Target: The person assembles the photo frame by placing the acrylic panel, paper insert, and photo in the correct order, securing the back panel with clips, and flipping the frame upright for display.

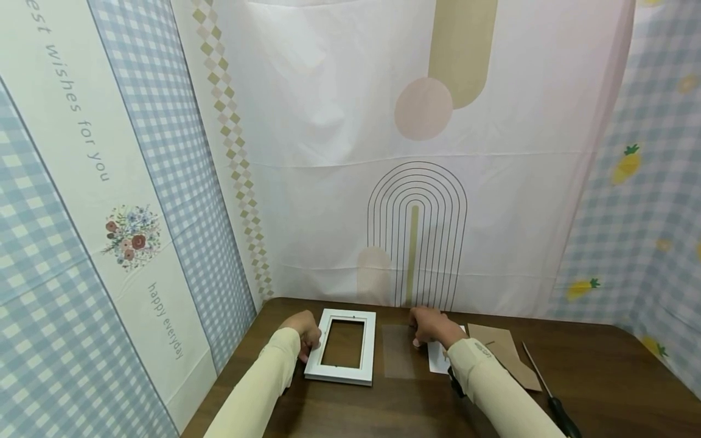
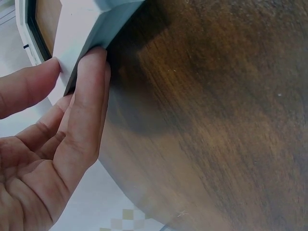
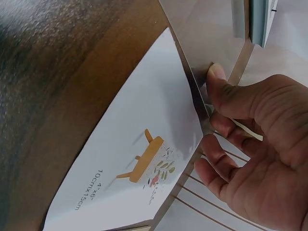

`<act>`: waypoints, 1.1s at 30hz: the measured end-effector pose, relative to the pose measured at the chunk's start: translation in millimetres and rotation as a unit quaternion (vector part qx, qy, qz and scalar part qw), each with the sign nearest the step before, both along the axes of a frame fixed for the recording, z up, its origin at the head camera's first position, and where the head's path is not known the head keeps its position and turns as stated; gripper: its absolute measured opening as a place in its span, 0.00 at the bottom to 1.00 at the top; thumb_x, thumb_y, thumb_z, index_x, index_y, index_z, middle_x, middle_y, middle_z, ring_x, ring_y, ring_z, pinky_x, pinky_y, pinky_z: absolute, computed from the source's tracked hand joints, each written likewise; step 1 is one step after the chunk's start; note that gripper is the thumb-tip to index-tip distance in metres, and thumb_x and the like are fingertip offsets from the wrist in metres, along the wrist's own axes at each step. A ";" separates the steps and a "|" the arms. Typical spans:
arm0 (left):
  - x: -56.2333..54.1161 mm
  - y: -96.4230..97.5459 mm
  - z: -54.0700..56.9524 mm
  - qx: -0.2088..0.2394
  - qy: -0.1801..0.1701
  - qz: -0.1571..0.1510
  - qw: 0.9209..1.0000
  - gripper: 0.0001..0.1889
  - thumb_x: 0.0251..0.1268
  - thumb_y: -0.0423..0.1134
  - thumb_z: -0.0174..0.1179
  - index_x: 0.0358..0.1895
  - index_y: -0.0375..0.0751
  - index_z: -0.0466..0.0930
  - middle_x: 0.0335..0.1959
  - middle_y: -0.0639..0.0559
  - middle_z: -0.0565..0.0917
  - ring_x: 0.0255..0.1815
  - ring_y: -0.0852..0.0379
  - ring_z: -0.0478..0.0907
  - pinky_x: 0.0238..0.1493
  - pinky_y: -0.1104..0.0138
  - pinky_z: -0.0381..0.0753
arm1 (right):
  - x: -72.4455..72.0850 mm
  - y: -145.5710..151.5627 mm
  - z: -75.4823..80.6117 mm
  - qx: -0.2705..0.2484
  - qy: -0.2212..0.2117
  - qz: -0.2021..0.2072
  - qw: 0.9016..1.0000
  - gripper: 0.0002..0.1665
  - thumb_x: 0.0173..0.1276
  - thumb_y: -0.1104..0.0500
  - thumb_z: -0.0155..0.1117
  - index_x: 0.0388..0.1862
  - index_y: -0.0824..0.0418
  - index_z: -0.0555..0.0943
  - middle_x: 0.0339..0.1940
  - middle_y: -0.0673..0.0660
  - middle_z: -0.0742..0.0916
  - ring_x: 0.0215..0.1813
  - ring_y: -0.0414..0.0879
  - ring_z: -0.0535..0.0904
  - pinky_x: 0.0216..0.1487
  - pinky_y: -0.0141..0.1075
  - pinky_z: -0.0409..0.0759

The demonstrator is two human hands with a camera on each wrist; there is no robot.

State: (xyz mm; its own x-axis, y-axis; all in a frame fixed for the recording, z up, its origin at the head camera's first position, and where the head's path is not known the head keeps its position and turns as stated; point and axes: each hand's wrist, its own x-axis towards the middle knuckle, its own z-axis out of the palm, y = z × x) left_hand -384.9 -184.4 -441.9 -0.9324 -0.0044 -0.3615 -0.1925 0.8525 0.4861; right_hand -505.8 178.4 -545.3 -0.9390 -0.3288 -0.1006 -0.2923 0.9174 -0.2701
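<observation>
My left hand (image 1: 303, 328) grips the left rail of a white picture frame (image 1: 369, 350) lying on the table. In the left wrist view the thumb is on the frame's upper side, with fingers along its outer edge. To the right lies a clear plastic sheet (image 1: 398, 359). My right hand (image 1: 432, 325) pinches that sheet at its far right corner, thumb on top in the right wrist view. Partly under the right wrist in the head view is a white paper insert (image 3: 139, 139), printed with a plant picture and "4"x6" 10cmx15cm".
Brown backing board (image 1: 495, 340) lies right of the paper insert. Farther right is a screwdriver (image 1: 558, 410) with a black handle. A patterned cloth (image 1: 328, 213) hangs behind the wooden table (image 1: 394, 407), with checked cloths at both sides.
</observation>
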 end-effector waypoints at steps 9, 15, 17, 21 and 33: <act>1.0 -0.6 -0.8 0.010 0.003 0.000 1.000 0.14 0.66 0.23 0.67 0.22 0.36 0.79 0.27 0.38 0.90 0.16 0.57 0.81 0.30 0.68 0.97 | 14.1 -4.0 14.2 0.001 0.010 0.001 1.000 0.29 0.58 0.54 0.94 0.52 0.52 0.85 0.55 0.56 0.88 0.58 0.61 0.84 0.63 0.69 0.87; 0.2 -0.6 -0.2 0.008 0.005 -0.001 1.000 0.12 0.65 0.22 0.66 0.23 0.34 0.82 0.27 0.37 0.91 0.17 0.57 0.83 0.23 0.72 0.91 | 22.8 -5.5 25.7 0.010 0.008 0.001 1.000 0.29 0.58 0.53 0.94 0.51 0.52 0.83 0.54 0.57 0.87 0.57 0.62 0.82 0.62 0.68 0.85; 0.7 -0.5 -0.6 0.013 0.003 0.002 1.000 0.10 0.65 0.23 0.66 0.25 0.32 0.83 0.25 0.38 0.90 0.17 0.56 0.84 0.25 0.71 0.93 | 0.4 1.6 4.5 0.013 0.004 -0.001 1.000 0.30 0.56 0.51 0.95 0.50 0.50 0.83 0.53 0.55 0.87 0.57 0.60 0.81 0.59 0.65 0.86; 2.6 -0.7 -1.3 0.017 0.000 0.006 1.000 0.09 0.67 0.23 0.66 0.26 0.32 0.84 0.24 0.40 0.88 0.19 0.56 0.86 0.33 0.67 0.98 | -20.0 9.4 -14.4 0.006 -0.008 -0.002 1.000 0.32 0.55 0.49 0.96 0.49 0.51 0.82 0.52 0.56 0.86 0.57 0.60 0.81 0.58 0.57 0.87; 3.8 -2.4 -1.6 0.035 0.005 0.013 0.999 0.11 0.65 0.23 0.67 0.24 0.34 0.82 0.28 0.38 0.90 0.22 0.53 0.88 0.37 0.64 1.01 | -25.7 16.3 -22.5 -0.089 -0.041 -0.008 0.995 0.35 0.55 0.54 0.96 0.51 0.57 0.78 0.48 0.56 0.84 0.46 0.50 0.79 0.41 0.41 0.84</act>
